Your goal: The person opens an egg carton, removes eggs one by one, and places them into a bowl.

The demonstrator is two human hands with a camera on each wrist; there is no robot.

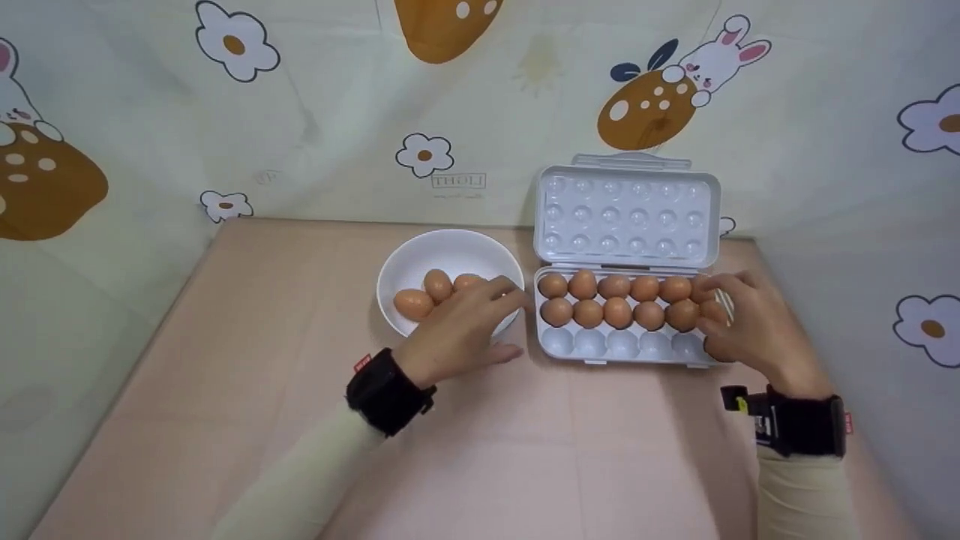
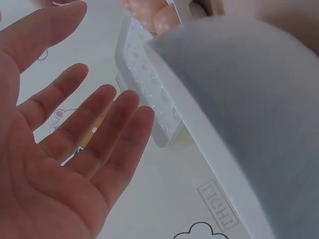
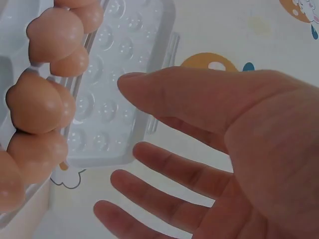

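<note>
Raised lid (image 1: 625,228) blocks the rear; 5 front cups (image 1: 622,345) accessible.

A table (image 1: 180,360) with a pale, pinkish-beige top, faintly creased, is enclosed on three sides by cream, wrinkled sheeting. The back sheet (image 1: 337,97) rises behind the table's far edge, printed with a spotted orange-brown shape (image 1: 626,120) hugged by a white rabbit (image 1: 712,67) — both above the table's far right part. Boxed lettering (image 1: 459,181) sits just above the far edge, and a small flower (image 1: 226,210) borders the far left corner. Left of the table, another rabbit (image 1: 15,105) tops a brown shape (image 1: 45,187); right of it, the sheeting looks greyer — the light is soft.
</note>
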